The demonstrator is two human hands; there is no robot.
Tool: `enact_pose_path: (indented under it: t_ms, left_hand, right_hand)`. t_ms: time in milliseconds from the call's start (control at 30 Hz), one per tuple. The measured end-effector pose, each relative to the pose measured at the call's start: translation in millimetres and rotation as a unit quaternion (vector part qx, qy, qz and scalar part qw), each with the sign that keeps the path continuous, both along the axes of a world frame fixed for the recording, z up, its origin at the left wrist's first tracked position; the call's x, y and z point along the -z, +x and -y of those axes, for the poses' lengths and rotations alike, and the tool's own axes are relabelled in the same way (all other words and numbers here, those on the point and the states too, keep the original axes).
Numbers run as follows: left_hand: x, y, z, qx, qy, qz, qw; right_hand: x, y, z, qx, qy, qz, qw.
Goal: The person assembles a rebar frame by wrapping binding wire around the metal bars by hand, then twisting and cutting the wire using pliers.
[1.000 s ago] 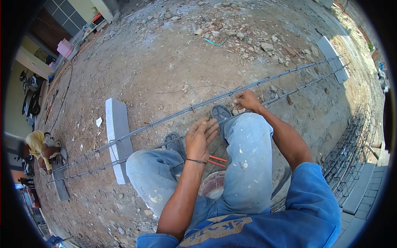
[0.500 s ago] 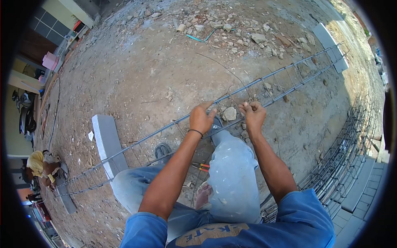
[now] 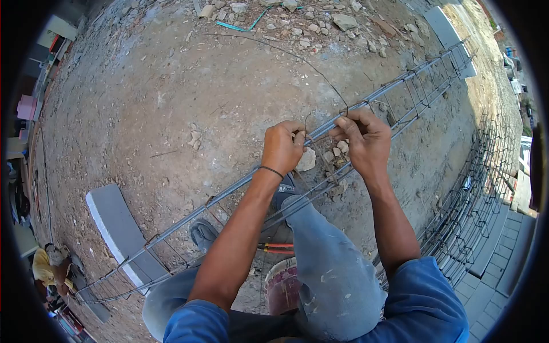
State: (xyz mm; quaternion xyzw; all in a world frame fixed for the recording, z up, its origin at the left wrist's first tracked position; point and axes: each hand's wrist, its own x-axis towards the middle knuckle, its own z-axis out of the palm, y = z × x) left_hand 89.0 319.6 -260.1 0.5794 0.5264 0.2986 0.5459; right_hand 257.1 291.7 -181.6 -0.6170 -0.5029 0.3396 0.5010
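A long rebar cage (image 3: 229, 188), made of thin steel bars with square stirrups, slants across the ground in front of my knees. My left hand (image 3: 284, 147) is closed, thumb and fingers pinching at the upper bar of the cage. Just right of it, my right hand (image 3: 366, 137) pinches a thin dark tie wire (image 3: 303, 60) against the same bar; its long tail curves away over the dirt. A short wire end sticks up between the hands. The exact grip under the fingertips is partly hidden.
Grey blocks (image 3: 123, 228) support the cage near both ends. Red-handled pliers (image 3: 277, 248) and a maroon bucket (image 3: 283, 288) are by my legs. More rebar cages (image 3: 469, 211) are piled at right. Another person (image 3: 51, 268) crouches at the far left end. Rubble (image 3: 343, 23) lies ahead.
My right hand has moved up from the space between the bars to the upper bar, bringing the wire with it. The view has shifted; my left hand stays at the bar.
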Motion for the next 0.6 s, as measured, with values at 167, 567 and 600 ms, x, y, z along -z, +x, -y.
enact_pose_path:
  t_ms: [167,567,600]
  left_hand:
    - [10.7,-7.6,6.7,0.025,0.090,0.013,0.996]
    - [16.3,-3.3,3.5,0.009,0.053,-0.004,0.999]
    - [15.1,-1.7,2.8,-0.003,0.017,0.027,1.000]
  right_hand:
    - [-7.3,-28.2,-82.8,-0.192,-0.014,0.238,0.952]
    - [0.9,-2.6,-97.1,-0.378,-0.044,0.336,0.862]
    - [4.4,3.6,-88.4,-0.402,-0.044,0.352,0.844]
